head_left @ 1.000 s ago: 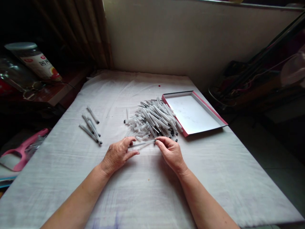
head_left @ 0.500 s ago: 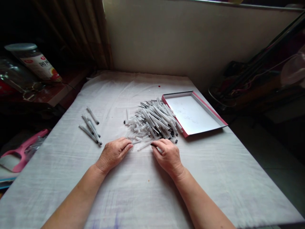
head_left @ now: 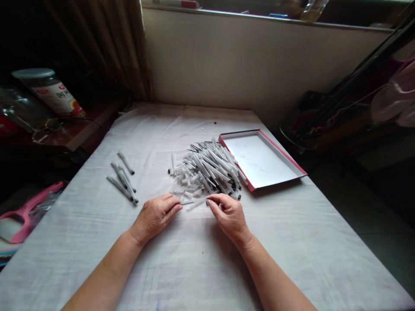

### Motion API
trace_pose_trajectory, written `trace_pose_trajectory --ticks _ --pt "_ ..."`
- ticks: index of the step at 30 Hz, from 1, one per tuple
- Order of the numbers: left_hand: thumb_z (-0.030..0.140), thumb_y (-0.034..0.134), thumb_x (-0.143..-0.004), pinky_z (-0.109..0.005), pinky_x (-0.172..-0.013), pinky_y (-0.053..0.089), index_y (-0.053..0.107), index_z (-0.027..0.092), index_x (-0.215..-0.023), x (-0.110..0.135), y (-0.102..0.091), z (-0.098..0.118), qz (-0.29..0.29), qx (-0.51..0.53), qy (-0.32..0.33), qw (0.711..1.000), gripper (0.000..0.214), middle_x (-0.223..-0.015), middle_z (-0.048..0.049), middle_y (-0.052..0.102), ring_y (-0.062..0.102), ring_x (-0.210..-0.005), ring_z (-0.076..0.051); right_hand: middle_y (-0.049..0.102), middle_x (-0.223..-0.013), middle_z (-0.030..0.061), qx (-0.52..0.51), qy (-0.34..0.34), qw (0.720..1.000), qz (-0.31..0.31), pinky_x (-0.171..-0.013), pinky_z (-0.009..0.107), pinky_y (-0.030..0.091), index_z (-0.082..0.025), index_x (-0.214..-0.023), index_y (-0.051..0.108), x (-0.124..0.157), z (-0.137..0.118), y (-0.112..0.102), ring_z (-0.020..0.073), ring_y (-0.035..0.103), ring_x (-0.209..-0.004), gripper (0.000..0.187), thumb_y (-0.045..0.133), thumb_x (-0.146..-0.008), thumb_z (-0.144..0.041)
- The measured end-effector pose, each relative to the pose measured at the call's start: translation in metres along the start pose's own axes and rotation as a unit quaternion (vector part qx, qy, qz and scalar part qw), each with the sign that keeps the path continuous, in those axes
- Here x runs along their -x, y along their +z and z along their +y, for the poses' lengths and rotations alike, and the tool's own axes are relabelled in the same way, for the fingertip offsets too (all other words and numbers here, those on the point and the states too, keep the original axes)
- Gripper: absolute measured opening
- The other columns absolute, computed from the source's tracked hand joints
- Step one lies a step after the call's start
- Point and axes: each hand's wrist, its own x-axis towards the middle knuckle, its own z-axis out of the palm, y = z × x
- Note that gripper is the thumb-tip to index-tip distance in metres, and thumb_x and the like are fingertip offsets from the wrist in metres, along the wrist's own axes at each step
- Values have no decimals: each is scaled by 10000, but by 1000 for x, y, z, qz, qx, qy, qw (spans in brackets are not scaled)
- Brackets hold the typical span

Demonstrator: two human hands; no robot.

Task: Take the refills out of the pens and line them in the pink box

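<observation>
My left hand point(head_left: 160, 215) rests low over the cloth, thumb and fingers pinched on a thin grey pen tube point(head_left: 187, 202) that pokes out to the right. Opposite it, my right hand point(head_left: 229, 216) is closed in a pinch on a small black pen part point(head_left: 208, 201), mostly covered by the fingertips. Between the hands lies a clear pen barrel point(head_left: 194, 205). Just beyond them spreads a heap of clear pen barrels point(head_left: 207, 168), mixed with black refills and black end pieces. To the left, several pens with black ends point(head_left: 125, 179) lie apart from the heap.
A shallow white tray with red sides point(head_left: 266, 160) stands right of the heap on the cloth-covered table point(head_left: 181, 268). At the left are a lidded jar point(head_left: 55, 93) on a side table and a pink-handled item point(head_left: 35, 209). A wall point(head_left: 227, 65) closes the far side.
The view has tilted up slightly, showing more of the ledge. The grey tube sticks out further from my left fingers, and the black piece in my right fingers shows less.
</observation>
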Motion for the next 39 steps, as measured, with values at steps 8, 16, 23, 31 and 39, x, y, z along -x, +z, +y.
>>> trace_pose_trajectory --ticks 8,16,23,31,39 --pt "378 448 -935 -253 -700 528 624 221 -982 2 4 -10 76 1 -63 995 241 -899 -32 724 688 -771 -167 707 -699 38 -97 106 958 247 -636 293 512 -179 -779 717 -22 11 -42 178 627 -645 149 680 -759 -322" --pt "362 429 -924 -289 -761 560 621 222 -1052 2 8 -11 95 -5 -105 990 270 -994 -40 743 712 -872 -199 739 -818 120 32 105 942 317 -732 336 503 -119 -893 738 -72 12 -53 223 643 -733 281 627 -804 -362" --pt "382 470 -925 -271 -820 560 668 216 -1091 2 10 -8 122 61 -103 985 307 -1036 -36 747 709 -940 -188 723 -785 77 150 57 959 233 -723 341 495 -162 -925 732 -67 27 -34 198 620 -657 294 593 -790 -383" --pt "342 469 -947 -235 -792 548 652 220 -1126 0 15 7 121 54 -29 991 284 -1001 -31 747 709 -888 -160 583 -528 3 113 23 992 46 -543 224 398 -187 -597 634 -38 -10 -22 117 510 -513 463 462 -894 -497" --pt "360 421 -975 -226 -695 519 618 195 -1123 -1 13 11 122 -71 42 989 297 -927 -44 730 693 -802 -153 495 -446 -13 -59 134 987 -60 -438 218 315 -180 -497 563 -30 -9 -4 92 410 -435 523 525 -811 -597"
